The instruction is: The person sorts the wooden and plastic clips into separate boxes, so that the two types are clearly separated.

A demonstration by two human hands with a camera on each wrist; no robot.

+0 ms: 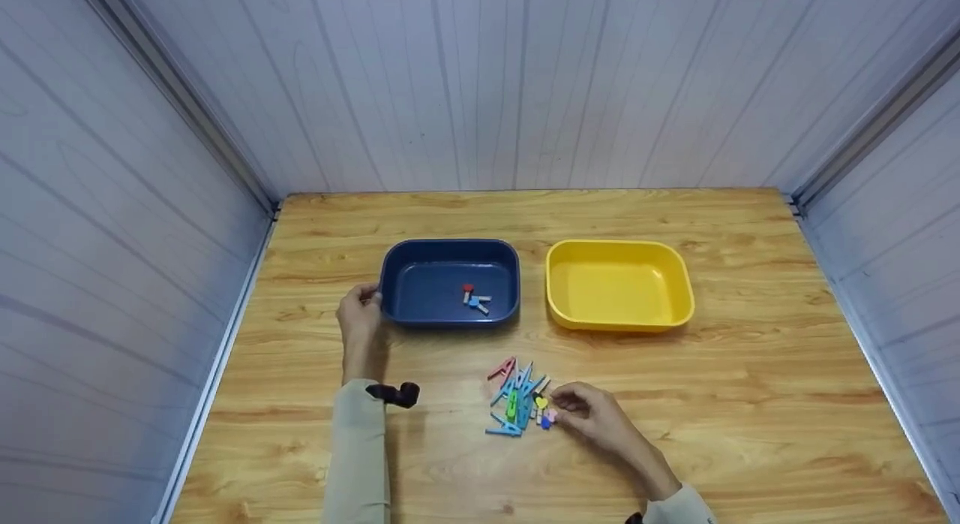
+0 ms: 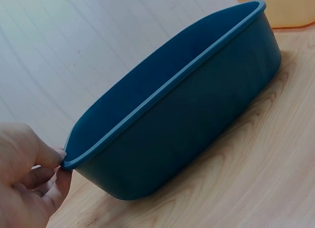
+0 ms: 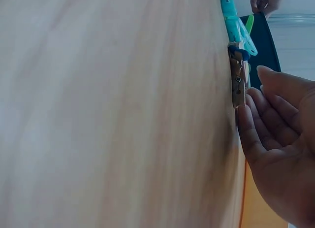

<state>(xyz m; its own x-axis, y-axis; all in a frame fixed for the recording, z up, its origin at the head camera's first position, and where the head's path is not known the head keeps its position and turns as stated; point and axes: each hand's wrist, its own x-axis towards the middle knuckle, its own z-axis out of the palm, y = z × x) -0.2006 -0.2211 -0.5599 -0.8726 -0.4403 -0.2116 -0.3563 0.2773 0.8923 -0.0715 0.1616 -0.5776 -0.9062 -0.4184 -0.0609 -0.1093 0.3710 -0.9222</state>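
Note:
In the head view my left hand [image 1: 359, 314] is at the left end of a dark blue plastic bin [image 1: 450, 320]; the left wrist view shows its thumb and fingers pinching the rim. A few small wooden clips [image 1: 475, 302] with red and blue tops lie inside the bin. My right hand [image 1: 595, 417] is at the right edge of a pile of plastic clothespins [image 1: 513, 404], blue, green and pink. Small wooden clips with heart tops [image 1: 541, 402] lie beside its fingertips. In the right wrist view its thumb stands apart from the bent fingers, fingertips right at a wooden clip [image 3: 238, 80].
A yellow plastic bin [image 1: 619, 327] stands right of the blue one, with nothing in it. Both are on a wood-grain table [image 1: 750, 374] with pale panel walls [image 1: 480, 88] at the back and sides.

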